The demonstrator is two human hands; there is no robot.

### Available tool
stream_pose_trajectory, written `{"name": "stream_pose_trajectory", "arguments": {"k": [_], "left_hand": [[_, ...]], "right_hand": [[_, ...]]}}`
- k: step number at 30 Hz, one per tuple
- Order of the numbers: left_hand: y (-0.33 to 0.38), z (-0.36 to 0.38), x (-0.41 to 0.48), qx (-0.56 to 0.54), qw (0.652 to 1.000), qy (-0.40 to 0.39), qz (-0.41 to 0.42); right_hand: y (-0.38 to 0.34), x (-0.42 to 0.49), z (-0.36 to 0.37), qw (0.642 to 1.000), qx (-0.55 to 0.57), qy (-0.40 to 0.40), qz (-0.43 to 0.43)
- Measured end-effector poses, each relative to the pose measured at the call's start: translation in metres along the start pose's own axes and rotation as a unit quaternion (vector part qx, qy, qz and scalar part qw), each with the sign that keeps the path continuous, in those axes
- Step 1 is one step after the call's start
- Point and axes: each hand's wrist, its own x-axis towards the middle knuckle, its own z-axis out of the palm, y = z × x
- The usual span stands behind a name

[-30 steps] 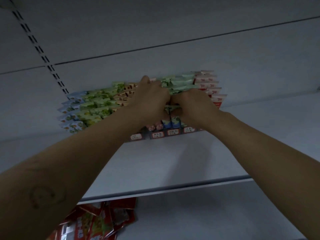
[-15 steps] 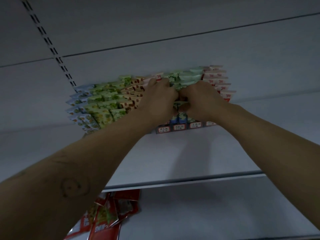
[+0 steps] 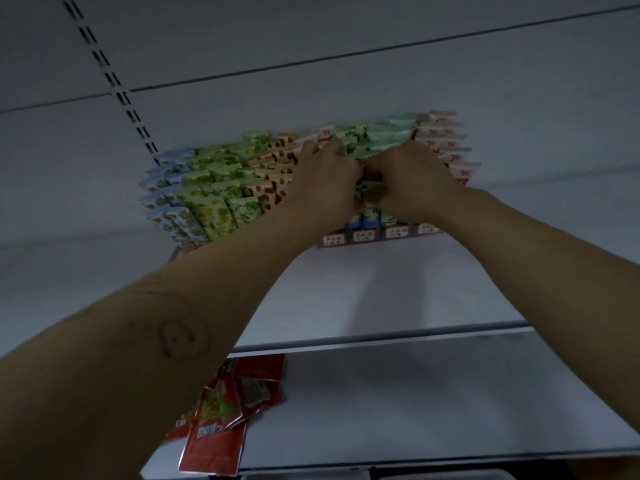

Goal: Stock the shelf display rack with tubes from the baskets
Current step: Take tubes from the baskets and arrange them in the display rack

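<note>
Left hand [image 3: 323,181] and right hand [image 3: 414,183] gripped a tube [image 3: 371,212] between them, mid-row in the display rack [image 3: 394,234]. A white shelf [image 3: 346,292] lay beneath

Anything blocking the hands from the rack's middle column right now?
Nothing visible. The left hand and right hand are both at the display rack, knuckles together among the tubes of the middle column. The hands hide whatever the fingers grip.

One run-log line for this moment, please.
phase: stocking | left hand: grips tube | right hand: grips same tube | place: display rack middle column
</note>
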Motion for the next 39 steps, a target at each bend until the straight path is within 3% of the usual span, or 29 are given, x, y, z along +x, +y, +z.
{"name": "stream_pose_trajectory", "arguments": {"k": [15, 27, 35, 39], "left_hand": [[-0.001, 0.014, 0.003, 0.021, 1.0, 0.004, -0.007], [-0.004, 0.005, -0.006, 0.055, 0.998, 0.003, 0.015], [-0.022, -0.015, -0.038, -0.017, 0.998, 0.054, -0.033], [-0.019, -0.019, -0.047, 0.001, 0.997, 0.071, -0.028]], "right_hand": [[-0.009, -0.003, -0.012, 0.998, -0.06, -0.018, -0.021], [-0.01, -0.01, -0.007, 0.999, 0.008, -0.019, 0.042], [-0.016, -0.041, -0.018, 0.994, -0.025, 0.087, 0.063], [-0.018, -0.052, -0.031, 0.99, -0.048, 0.105, 0.084]]}}
